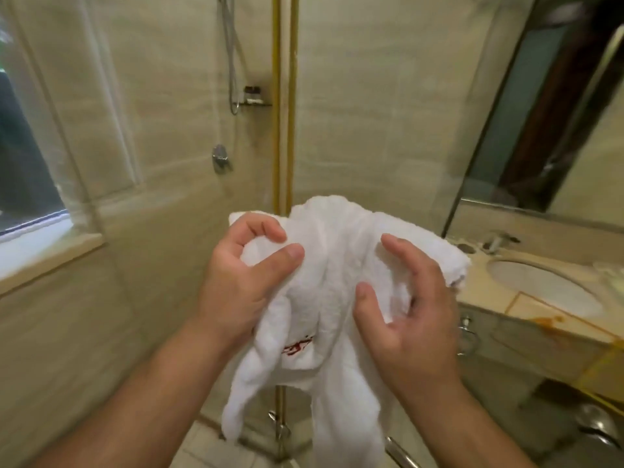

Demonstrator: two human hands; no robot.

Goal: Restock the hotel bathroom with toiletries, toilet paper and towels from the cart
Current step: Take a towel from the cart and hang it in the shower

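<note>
A white towel [334, 265] with red embroidery hangs bunched in front of me, its ends drooping toward the floor. My left hand [243, 278] pinches the towel's upper left part between thumb and curled fingers. My right hand [408, 315] is on the towel's right side, fingers spread and bent, thumb against the cloth. How firmly the right fingers hold the cloth does not show plainly.
A glass shower enclosure with a gold frame [283, 106] stands straight ahead, a shower hose [231, 55] and a small shelf [255, 96] inside. The sink [540, 285] and stained counter [553, 322] are at right under a mirror [540, 113]. A window ledge [44, 255] is at left.
</note>
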